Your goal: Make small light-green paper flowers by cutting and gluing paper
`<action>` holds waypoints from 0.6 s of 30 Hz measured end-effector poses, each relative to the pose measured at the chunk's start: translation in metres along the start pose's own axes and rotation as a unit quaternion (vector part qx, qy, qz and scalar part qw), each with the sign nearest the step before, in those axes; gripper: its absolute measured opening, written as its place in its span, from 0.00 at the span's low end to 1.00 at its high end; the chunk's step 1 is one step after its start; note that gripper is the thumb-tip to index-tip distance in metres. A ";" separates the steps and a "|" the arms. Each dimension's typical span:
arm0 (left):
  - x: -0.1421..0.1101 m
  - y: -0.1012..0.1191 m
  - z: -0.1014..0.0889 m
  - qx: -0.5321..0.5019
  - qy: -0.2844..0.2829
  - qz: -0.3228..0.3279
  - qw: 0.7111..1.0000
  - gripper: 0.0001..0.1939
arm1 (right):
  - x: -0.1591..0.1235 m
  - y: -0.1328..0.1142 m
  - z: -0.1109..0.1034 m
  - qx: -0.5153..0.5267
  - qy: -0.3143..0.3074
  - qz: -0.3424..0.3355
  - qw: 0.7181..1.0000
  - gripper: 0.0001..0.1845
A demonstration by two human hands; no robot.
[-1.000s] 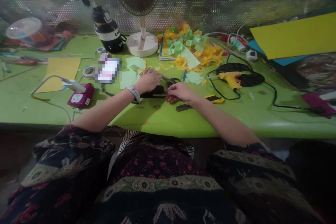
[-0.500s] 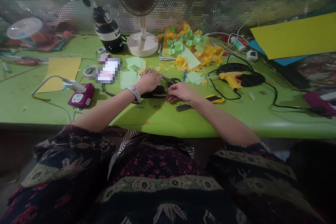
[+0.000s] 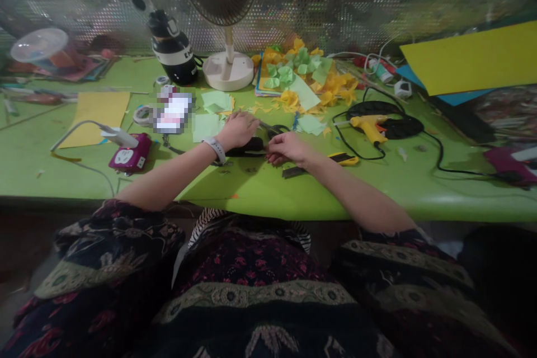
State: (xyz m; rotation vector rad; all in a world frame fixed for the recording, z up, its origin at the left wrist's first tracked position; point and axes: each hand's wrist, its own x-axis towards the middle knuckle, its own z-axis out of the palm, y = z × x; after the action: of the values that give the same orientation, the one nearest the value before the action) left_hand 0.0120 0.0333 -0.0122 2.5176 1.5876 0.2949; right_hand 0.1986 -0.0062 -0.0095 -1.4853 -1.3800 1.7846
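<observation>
My left hand (image 3: pixel 240 130) is over a long black object (image 3: pixel 247 148) on the green table, its fingers bent down around the far side. What kind of object it is I cannot make out. At the object's right end my right hand (image 3: pixel 288 148) is closed, thumb and fingertips pinched together. Anything small between those fingertips is hidden. Just beyond the hands lie dark-handled scissors (image 3: pixel 274 129). A yellow utility knife (image 3: pixel 344 159) lies partly under my right forearm. Light green paper squares (image 3: pixel 205 127) are beside my left hand, and more green paper pieces (image 3: pixel 311 124) lie beyond my right.
A yellow glue gun (image 3: pixel 369 127) with a black cord lies to the right. Behind are a fan (image 3: pixel 227 72), a black-and-white bottle (image 3: pixel 174 50) and a pile of orange and green paper flowers (image 3: pixel 289 75). Leftward sit a phone (image 3: pixel 173 113), tape (image 3: pixel 143 115) and a purple plug adapter (image 3: pixel 131 154).
</observation>
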 end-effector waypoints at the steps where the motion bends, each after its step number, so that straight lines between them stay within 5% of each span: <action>1: 0.000 0.000 0.000 -0.001 0.002 -0.001 1.000 0.24 | 0.001 0.001 0.000 0.000 -0.001 -0.001 1.000 0.11; 18: 0.001 -0.003 0.003 0.030 0.005 -0.001 1.000 0.23 | -0.001 0.000 0.001 0.000 0.003 0.000 1.000 0.12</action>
State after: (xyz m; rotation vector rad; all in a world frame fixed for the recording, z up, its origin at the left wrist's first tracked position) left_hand 0.0099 0.0352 -0.0159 2.5635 1.6256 0.2643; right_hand 0.1984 -0.0071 -0.0092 -1.4888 -1.3789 1.7788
